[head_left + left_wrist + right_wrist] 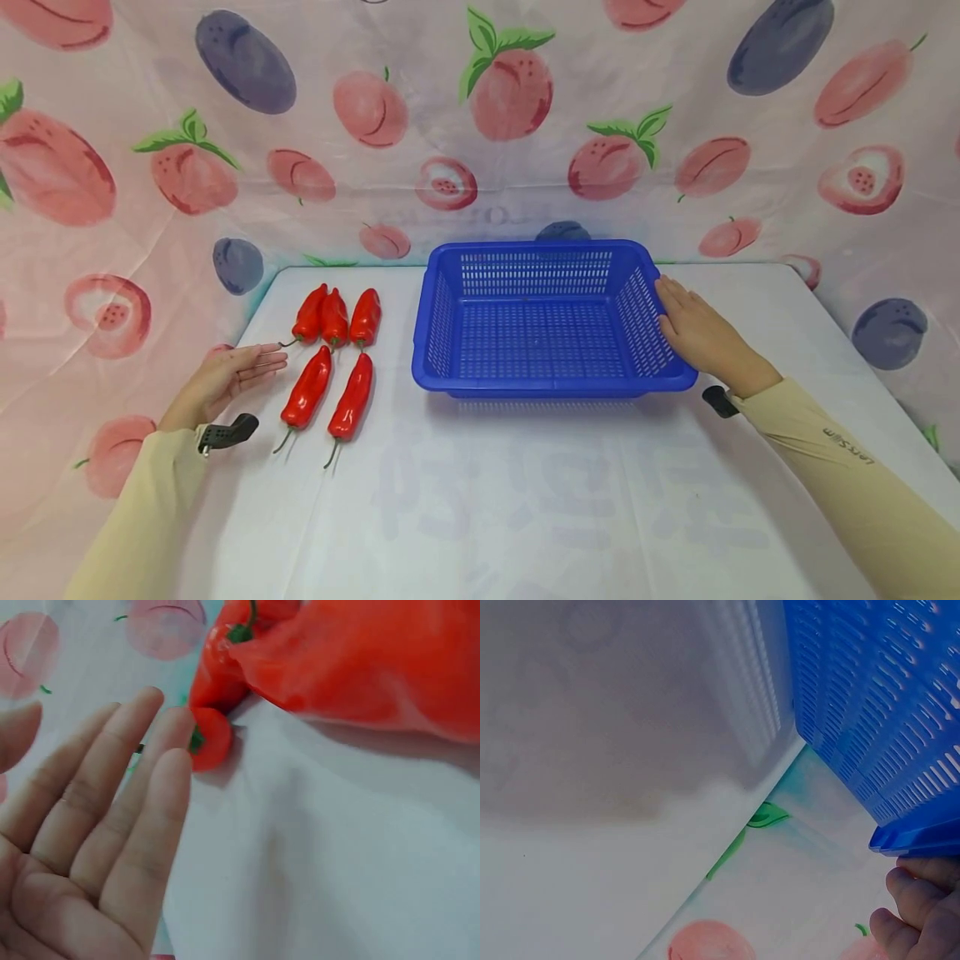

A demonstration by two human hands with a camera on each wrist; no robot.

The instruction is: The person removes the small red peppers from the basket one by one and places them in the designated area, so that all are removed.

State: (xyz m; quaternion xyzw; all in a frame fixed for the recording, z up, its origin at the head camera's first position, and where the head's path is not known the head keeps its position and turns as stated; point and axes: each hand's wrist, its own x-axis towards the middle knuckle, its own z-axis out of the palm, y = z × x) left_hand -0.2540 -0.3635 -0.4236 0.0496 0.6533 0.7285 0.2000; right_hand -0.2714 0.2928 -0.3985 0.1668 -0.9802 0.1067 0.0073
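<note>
My left hand (225, 382) hovers at the table's left side with its fingers extended and nothing held, just left of the red peppers. Two long red peppers, one on the left (307, 390) and one on the right (351, 402), lie in front with stems toward me. Behind them sit three more peppers (366, 317) in a row. In the left wrist view, a pepper (390, 667) looms large beyond the palm. My right hand (701, 333) rests with straight fingers along the right rim of a blue plastic basket (540, 385). In the right wrist view, fingertips (900, 883) lie right at the rim.
A white-covered table (525, 500) extends in front of the basket and to both sides. Behind and to the left hangs a fruit-print cloth (525, 179). The basket stands near the table's back edge, to the right of the peppers.
</note>
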